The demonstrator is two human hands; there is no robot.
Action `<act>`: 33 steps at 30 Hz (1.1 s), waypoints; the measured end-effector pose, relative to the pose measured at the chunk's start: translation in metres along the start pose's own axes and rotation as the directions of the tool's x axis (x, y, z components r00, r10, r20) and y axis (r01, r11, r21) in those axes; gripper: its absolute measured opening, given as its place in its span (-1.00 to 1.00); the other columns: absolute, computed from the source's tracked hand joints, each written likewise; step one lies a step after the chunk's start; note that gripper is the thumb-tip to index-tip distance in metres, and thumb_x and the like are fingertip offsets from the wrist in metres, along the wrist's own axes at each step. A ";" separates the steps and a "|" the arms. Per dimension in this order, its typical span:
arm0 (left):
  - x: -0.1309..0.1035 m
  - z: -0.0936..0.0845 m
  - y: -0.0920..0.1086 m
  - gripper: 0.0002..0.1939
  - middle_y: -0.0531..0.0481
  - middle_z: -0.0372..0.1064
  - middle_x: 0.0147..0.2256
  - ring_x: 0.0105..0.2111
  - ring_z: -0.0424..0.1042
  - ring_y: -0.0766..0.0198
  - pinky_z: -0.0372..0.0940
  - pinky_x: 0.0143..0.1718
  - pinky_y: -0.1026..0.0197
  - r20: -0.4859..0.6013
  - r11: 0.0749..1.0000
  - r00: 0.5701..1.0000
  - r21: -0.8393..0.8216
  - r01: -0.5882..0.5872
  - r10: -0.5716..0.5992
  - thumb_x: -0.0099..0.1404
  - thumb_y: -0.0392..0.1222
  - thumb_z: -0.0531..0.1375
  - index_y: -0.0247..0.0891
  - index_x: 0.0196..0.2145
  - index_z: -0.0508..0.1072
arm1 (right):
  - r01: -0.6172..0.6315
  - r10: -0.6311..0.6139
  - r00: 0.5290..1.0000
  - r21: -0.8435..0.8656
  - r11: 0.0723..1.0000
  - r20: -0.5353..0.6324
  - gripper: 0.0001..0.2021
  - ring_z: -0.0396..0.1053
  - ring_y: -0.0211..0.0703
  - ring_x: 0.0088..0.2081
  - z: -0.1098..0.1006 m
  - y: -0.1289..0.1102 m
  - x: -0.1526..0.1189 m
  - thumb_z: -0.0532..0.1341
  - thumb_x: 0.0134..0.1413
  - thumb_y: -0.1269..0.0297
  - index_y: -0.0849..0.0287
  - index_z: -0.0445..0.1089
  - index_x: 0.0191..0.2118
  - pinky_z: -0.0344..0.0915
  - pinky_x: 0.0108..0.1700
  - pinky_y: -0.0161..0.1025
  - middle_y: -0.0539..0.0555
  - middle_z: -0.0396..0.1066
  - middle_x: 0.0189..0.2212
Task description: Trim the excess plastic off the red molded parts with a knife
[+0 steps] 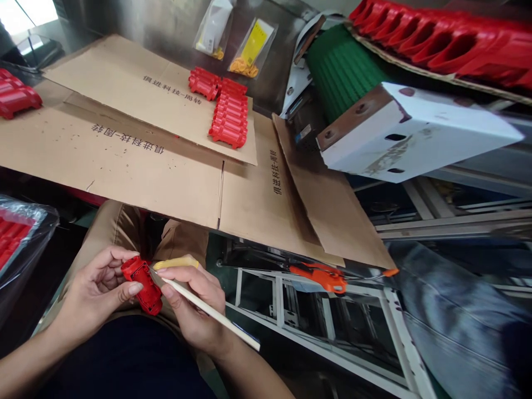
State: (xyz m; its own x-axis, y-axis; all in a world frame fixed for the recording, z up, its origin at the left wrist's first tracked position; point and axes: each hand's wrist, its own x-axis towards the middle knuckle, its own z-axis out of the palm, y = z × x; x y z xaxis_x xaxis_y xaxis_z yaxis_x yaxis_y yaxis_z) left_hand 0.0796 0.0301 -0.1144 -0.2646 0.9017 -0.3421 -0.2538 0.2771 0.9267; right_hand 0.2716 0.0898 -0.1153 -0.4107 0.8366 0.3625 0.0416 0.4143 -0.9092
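Above my lap, my left hand (106, 285) grips a red ribbed plastic part (143, 285) between thumb and fingers, with a dark rectangular outline on its upper face. My right hand (195, 296) is closed around a slim cream-handled tool (216, 316). Its thin tip meets the right edge of the red part, though whether it cuts in I cannot tell. A yellow cover (177, 262) sits on one finger of the right hand. Similar red parts (229, 116) stand in a block on the cardboard sheet (145, 100) ahead.
More red parts lie at far left (16, 97) and on a green-belted conveyor (344, 72) at upper right. Two clear bags (251, 50) with yellow pieces rest behind the cardboard. Orange-handled pliers or cutters (320, 277) hang by the table edge. A person's denim leg (449, 321) is at right.
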 end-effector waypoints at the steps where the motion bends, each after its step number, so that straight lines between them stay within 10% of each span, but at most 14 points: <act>1: 0.000 0.000 0.000 -0.61 0.00 0.62 -0.33 -0.30 0.63 0.16 0.55 -0.30 0.28 -0.001 1.000 1.000 -0.001 0.001 -0.001 0.13 -0.09 0.56 -0.16 -0.11 0.63 | 0.002 -0.002 1.000 -0.004 1.000 0.002 -0.84 0.62 -0.09 -0.08 0.000 0.000 0.000 0.34 0.37 0.38 0.07 0.59 0.01 0.56 -0.01 -0.16 0.10 0.68 -0.09; 7: 0.001 0.003 -0.002 -0.63 0.02 0.63 -0.30 -0.26 0.66 0.17 0.56 -0.22 0.27 -0.019 0.999 0.999 0.036 -0.027 0.027 0.14 -0.09 0.55 -0.13 -0.12 0.62 | -0.030 0.031 0.999 -0.017 0.999 0.032 -0.85 0.59 -0.01 0.00 -0.001 0.002 0.001 0.29 0.43 0.30 0.08 0.53 0.04 0.57 0.05 -0.05 0.16 0.64 0.00; 16: 0.001 0.003 -0.017 -0.54 0.00 0.63 -0.23 -0.25 0.68 0.11 0.60 -0.15 0.17 -0.154 0.956 0.956 0.198 -0.217 0.249 0.03 -0.13 0.61 -0.12 -0.14 0.57 | 0.301 -0.315 0.949 -0.345 0.889 0.015 -0.59 0.52 0.10 -0.13 0.024 0.009 -0.007 0.23 0.37 0.53 0.13 0.40 0.25 0.61 -0.12 0.05 0.24 0.63 -0.09; 21: 0.001 0.003 -0.005 -0.55 0.03 0.60 -0.31 -0.37 0.62 0.19 0.56 -0.34 0.25 -0.164 0.995 0.982 0.050 -0.088 0.095 0.09 -0.04 0.58 -0.16 -0.14 0.55 | 0.013 -0.011 0.998 0.045 0.999 -0.055 -0.85 0.58 0.04 -0.03 0.015 0.006 -0.008 0.25 0.48 0.25 0.05 0.49 0.06 0.57 0.00 0.02 0.18 0.62 -0.03; 27: 0.014 -0.007 -0.012 -0.60 0.02 0.60 -0.37 -0.48 0.53 0.30 0.51 -0.41 0.32 0.032 0.966 0.999 -0.260 -0.011 0.020 0.20 -0.09 0.54 -0.21 -0.06 0.58 | -0.198 0.211 0.977 0.478 0.856 0.028 -0.74 0.60 -0.05 -0.21 0.002 0.010 -0.004 0.39 0.36 -0.01 0.08 0.51 -0.12 0.56 -0.15 -0.10 0.14 0.63 -0.23; 31: 0.015 -0.006 -0.007 -0.59 -0.15 0.66 -0.22 -0.26 0.64 0.15 0.53 -0.27 0.26 0.082 0.939 0.993 -0.329 0.106 -0.083 0.26 -0.07 0.50 -0.23 0.02 0.61 | -0.226 -0.015 0.955 0.758 0.612 0.297 -0.57 0.35 -0.30 -0.65 -0.015 0.013 0.001 0.29 0.39 -0.14 0.04 0.32 -0.40 0.37 -0.56 -0.36 -0.08 0.46 -0.58; 33: 0.014 -0.004 -0.002 -0.57 -0.19 0.66 -0.17 -0.19 0.66 0.07 0.53 -0.24 0.22 0.079 0.925 0.989 -0.350 0.146 -0.126 0.27 -0.07 0.49 -0.22 0.05 0.61 | -0.151 -0.047 0.953 0.605 0.782 0.298 -0.58 0.36 -0.29 -0.64 -0.026 0.011 0.005 0.23 0.45 -0.07 0.04 0.34 -0.42 0.37 -0.53 -0.36 -0.09 0.43 -0.62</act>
State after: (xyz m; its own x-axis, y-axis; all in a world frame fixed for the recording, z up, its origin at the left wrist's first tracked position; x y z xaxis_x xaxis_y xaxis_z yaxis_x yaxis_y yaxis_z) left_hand 0.0725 0.0407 -0.1221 -0.1563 0.8831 -0.4425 -0.5994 0.2713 0.7531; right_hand 0.2936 0.1078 -0.1187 -0.6648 0.6716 0.3271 -0.4565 -0.0186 -0.8895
